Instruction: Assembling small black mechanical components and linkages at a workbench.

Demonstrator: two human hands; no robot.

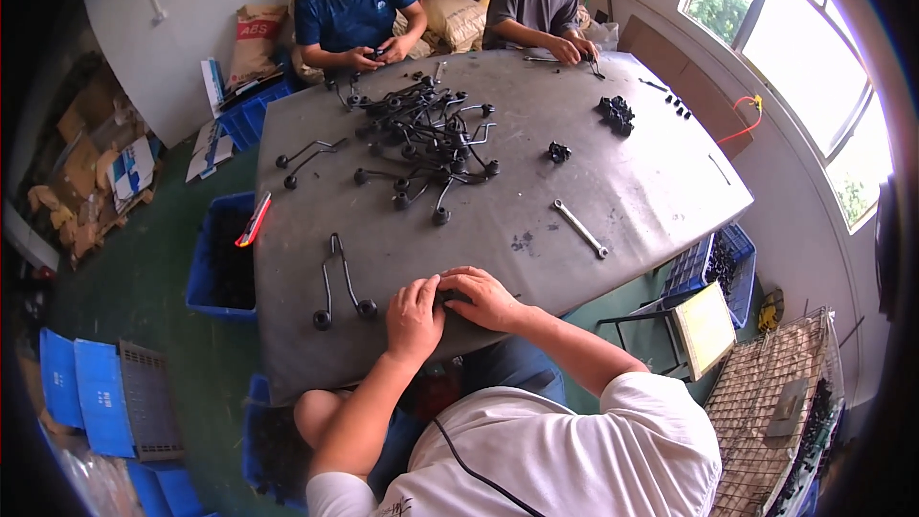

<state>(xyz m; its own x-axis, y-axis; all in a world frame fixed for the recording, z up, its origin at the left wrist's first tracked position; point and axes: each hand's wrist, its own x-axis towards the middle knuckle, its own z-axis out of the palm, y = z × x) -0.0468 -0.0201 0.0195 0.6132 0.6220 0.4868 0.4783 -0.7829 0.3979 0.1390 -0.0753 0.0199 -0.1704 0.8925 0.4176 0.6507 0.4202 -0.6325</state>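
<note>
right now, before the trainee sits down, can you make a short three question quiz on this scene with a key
1. True or false: the left hand and right hand are far apart.
2. Which silver tool lies on the table, to the right of the hands?
3. How many other people are across the table?

Key:
1. False; they are close together around a small dark part, mostly hidden.
2. A wrench.
3. Two: a person in blue and a person in grey.
</note>
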